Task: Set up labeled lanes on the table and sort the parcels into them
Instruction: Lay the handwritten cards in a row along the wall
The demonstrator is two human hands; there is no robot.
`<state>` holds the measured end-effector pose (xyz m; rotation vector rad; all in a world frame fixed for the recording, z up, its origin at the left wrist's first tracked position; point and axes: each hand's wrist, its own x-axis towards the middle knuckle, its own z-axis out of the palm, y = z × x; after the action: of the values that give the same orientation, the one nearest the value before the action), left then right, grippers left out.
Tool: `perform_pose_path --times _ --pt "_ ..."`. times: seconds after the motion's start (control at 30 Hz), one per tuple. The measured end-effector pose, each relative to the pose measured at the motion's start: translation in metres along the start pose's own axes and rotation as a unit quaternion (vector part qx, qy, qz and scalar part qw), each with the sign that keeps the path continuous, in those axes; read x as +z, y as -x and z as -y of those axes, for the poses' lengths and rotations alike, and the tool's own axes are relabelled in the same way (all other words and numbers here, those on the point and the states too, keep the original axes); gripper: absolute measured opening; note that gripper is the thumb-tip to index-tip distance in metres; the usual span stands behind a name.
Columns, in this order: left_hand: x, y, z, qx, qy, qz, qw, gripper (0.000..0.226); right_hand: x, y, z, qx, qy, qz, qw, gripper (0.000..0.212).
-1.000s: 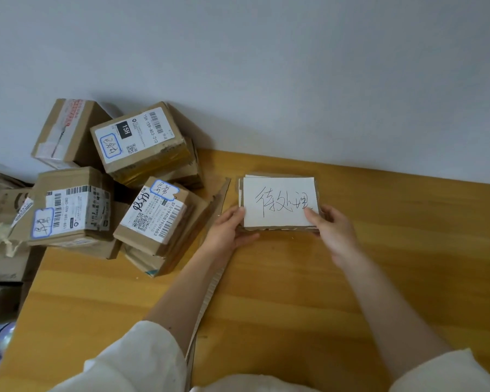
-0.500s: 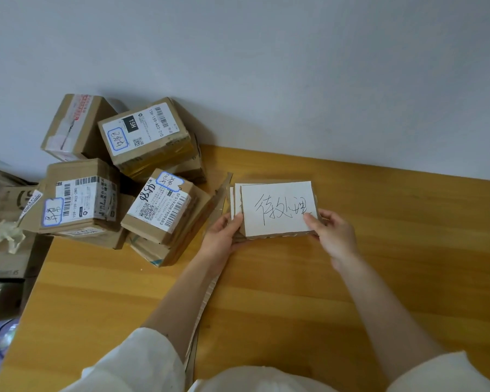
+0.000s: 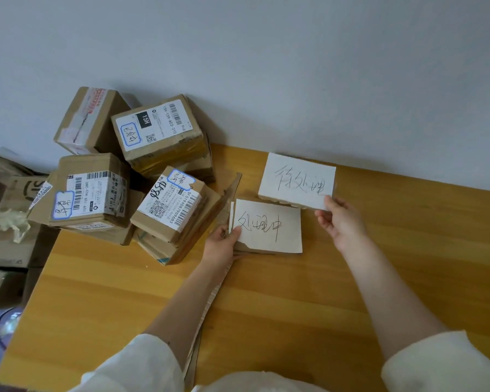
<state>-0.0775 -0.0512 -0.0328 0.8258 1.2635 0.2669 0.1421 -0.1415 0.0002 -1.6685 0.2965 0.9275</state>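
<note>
My right hand (image 3: 341, 222) pinches the lower right corner of a white handwritten label card (image 3: 296, 179) and holds it near the wall. My left hand (image 3: 222, 240) grips the left edge of a small stack of label cards (image 3: 269, 226), whose top card also bears handwriting. The stack lies on the wooden table (image 3: 266, 306). Several cardboard parcels with shipping labels are piled at the table's far left, among them one with a QR code (image 3: 173, 205), one marked 15H (image 3: 159, 131) and one at the left edge (image 3: 91, 193).
A long strip of cardboard (image 3: 210, 301) runs from the parcels toward me under my left arm. More boxes (image 3: 9, 244) and crumpled tape sit beyond the table's left edge. A grey wall (image 3: 294, 66) closes the far side.
My right hand has lifted the top card off the stack and moved it up and to the right, uncovering a second written card. My left hand still holds the stack.
</note>
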Motion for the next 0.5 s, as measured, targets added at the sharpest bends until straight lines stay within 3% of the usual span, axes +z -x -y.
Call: perform_pose_path --times 0.5 --pt "-0.004 -0.018 0.004 -0.023 -0.048 -0.014 0.999 0.017 0.074 -0.055 0.005 0.05 0.065 0.043 0.996 0.04"
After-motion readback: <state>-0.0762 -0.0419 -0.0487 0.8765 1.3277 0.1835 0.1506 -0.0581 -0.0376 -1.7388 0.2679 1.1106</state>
